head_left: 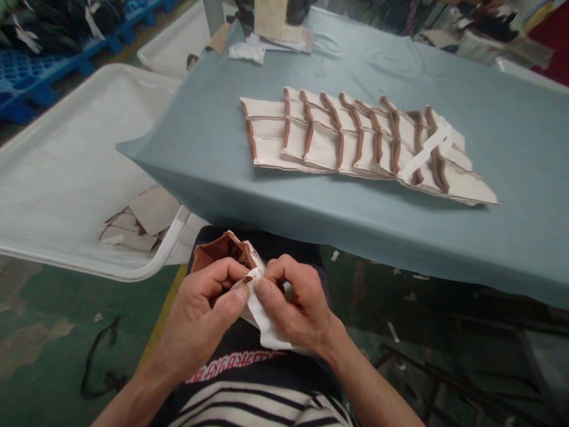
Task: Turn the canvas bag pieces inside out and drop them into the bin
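Over my lap I hold a brown and off-white sewn fabric piece (216,250), its brown side folded open toward the table. My left hand (207,305) pinches its edge between thumb and forefinger. Close beside it, my right hand (297,299) is closed on the same piece, thumb and fingers at the white edge. A white flap of cloth (267,323) hangs below the fingertips. Exactly what lies between the fingertips is partly hidden. On the table beyond, a row of overlapping off-white pieces with brown edges (324,139) lies flat, with a white strip (427,151) across its right end.
A blue-grey cloth covers the table (213,142). To the left stands a white plastic tub (66,160) with several similar pieces (146,219) inside. A blue pallet (40,71) with dark goods is at the far left. Scraps litter the green floor (111,332).
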{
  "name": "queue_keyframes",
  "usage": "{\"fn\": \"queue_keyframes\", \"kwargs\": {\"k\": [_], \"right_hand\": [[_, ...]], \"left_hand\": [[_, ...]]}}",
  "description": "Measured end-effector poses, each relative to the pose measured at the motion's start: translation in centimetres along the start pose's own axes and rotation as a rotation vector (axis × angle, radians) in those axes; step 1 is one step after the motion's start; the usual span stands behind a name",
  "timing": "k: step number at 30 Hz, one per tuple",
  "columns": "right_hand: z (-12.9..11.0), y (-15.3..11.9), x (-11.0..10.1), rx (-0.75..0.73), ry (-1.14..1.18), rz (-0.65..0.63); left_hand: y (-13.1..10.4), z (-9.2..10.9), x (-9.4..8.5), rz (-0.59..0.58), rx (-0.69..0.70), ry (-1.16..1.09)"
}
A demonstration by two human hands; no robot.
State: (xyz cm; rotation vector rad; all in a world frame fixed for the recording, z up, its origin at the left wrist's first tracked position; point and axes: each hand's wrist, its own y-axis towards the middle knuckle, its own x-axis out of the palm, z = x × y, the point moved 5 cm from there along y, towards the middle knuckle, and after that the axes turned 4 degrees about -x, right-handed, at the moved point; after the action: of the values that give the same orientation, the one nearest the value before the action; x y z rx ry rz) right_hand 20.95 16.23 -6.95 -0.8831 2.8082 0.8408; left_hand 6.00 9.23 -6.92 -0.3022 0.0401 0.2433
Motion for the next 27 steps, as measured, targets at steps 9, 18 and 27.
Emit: {"fn": "queue_keyframes", "kwargs": {"k": [9,18,27], "right_hand": [[-1.1,-0.2,0.1,-0.085,-0.238,0.055],[-0.3,0.0,0.1,0.302,0.123,0.043],[1.8,-1.9,2.3,0.666,0.472,-0.143]], "left_hand": [[0.0,-0.1,0.0,-0.007,-0.023,-0.023],[-0.2,0.4,0.2,-0.014,0.007,-0.021],[-0.7,0.6,0.8,0.037,0.082,0.191]]}}
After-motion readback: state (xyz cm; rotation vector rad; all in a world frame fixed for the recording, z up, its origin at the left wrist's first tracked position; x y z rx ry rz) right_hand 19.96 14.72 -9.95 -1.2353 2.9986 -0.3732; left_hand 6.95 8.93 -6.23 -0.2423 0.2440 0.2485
